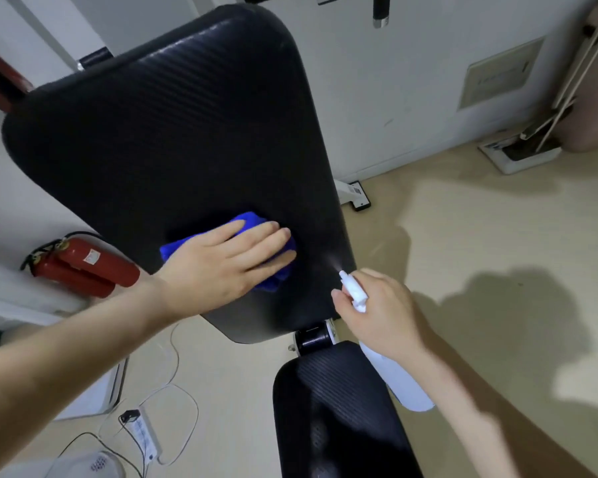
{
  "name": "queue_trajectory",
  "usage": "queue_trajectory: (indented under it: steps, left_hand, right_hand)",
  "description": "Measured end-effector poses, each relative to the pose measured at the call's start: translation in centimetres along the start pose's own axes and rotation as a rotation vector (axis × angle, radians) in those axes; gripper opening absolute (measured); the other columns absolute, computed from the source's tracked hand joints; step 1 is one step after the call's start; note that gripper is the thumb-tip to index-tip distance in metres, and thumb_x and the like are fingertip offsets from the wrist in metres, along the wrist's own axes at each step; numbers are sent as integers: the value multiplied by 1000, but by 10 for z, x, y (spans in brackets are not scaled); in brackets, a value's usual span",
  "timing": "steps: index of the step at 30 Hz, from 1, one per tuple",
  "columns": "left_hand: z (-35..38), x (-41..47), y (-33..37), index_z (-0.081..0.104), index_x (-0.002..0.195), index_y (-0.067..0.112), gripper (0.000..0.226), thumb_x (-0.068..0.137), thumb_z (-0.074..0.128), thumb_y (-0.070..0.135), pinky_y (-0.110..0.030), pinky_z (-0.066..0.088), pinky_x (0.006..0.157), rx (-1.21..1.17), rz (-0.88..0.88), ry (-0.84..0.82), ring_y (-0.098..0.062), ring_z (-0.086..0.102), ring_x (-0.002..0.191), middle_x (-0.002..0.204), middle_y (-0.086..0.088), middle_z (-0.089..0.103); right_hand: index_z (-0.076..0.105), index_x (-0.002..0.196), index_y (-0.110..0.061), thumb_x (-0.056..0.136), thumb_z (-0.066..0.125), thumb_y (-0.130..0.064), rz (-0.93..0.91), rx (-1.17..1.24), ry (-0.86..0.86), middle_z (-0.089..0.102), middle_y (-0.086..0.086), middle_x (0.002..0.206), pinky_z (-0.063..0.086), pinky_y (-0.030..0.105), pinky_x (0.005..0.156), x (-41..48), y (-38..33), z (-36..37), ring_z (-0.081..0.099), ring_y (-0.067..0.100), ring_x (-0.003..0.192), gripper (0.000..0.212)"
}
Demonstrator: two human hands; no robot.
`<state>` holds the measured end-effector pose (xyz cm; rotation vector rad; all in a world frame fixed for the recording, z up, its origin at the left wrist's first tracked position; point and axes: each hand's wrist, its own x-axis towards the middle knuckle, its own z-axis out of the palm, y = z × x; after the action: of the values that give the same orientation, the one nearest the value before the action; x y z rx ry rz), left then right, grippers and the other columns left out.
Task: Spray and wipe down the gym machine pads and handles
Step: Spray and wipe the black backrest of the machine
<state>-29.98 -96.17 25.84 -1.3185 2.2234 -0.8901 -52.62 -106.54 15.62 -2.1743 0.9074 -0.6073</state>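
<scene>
A large black back pad (173, 125) of the gym bench fills the upper middle of the head view. My left hand (221, 260) lies flat with straight fingers on a blue cloth (277, 277), pressing it against the pad's lower part. My right hand (380, 312) grips a white spray bottle (354, 293), nozzle aimed at the pad's lower right edge, with a faint mist at the nozzle. The bottle's body (408, 388) sticks out below my wrist. The black seat pad (339, 408) lies below.
Two red fire extinguishers (87, 267) lie on the floor at the left by the wall. A white power strip (142, 436) and loose cables trail across the floor at lower left. A white machine foot (356, 194) stands behind the pad. Beige floor spreads to the right.
</scene>
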Motion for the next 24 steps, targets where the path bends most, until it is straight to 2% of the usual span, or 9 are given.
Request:
queue_trajectory:
  steps: [2,4,7,9,11,15,19,21,24]
  left_hand:
    - [-17,-20,-13,48,143,16,48,98,36,2,-38,35,100,12,-201,32,-29,50,130,144,-12,49]
    - [-23,-34,-18,49,143,17,50,96,45,1,-41,35,101,19,-364,93,-31,46,132,144,-16,49]
    - [-15,-33,-9,53,140,16,53,90,56,-3,-49,38,100,-15,-531,191,-34,45,130,141,-17,46]
    - [-5,-20,5,55,137,13,47,93,53,-1,-53,37,100,-54,-646,253,-35,43,130,141,-15,42]
    - [2,-1,19,56,136,11,42,96,46,5,-54,34,100,-54,-717,308,-34,41,131,141,-14,40]
    - [33,44,56,56,136,15,45,92,50,13,-46,29,104,12,-575,380,-27,45,132,141,-11,52]
    - [79,71,109,63,129,15,41,88,58,11,-38,16,114,-30,-319,315,-19,46,131,141,-2,54]
    - [91,70,124,67,123,13,36,94,45,9,-38,10,118,-35,-167,210,-20,42,132,143,-2,51]
    - [91,65,125,67,123,14,47,100,27,8,-40,15,114,-62,-22,100,-22,41,133,142,-4,53]
  right_hand:
    - [24,53,-20,86,58,-26,-27,-52,14,29,-3,49,21,28,42,-1,-2,5,32,20,46,48]
    - [19,52,-21,85,57,-26,-21,-62,36,26,-3,48,19,26,42,-3,-1,8,32,22,46,51]
    - [39,56,-16,86,60,-29,2,-13,20,43,0,57,30,29,46,-4,5,10,43,21,53,39]
    - [50,66,-11,87,60,-29,-19,27,3,51,1,67,39,29,53,-7,13,12,49,21,59,29]
    - [51,66,-8,86,60,-25,-70,48,47,51,1,66,39,26,54,-9,21,14,48,22,58,28]
    - [52,65,-6,86,58,-18,-92,157,153,44,-4,60,35,22,52,-8,32,15,41,17,55,25]
    - [52,68,-13,85,60,-18,-50,313,237,39,-11,60,31,13,56,-12,28,26,40,7,55,19]
    - [52,69,-12,83,63,-20,20,365,216,40,-10,60,31,12,56,-19,29,39,43,8,56,19]
    - [55,74,-11,83,66,-26,106,373,183,48,-8,66,35,13,56,-33,35,58,48,9,61,21]
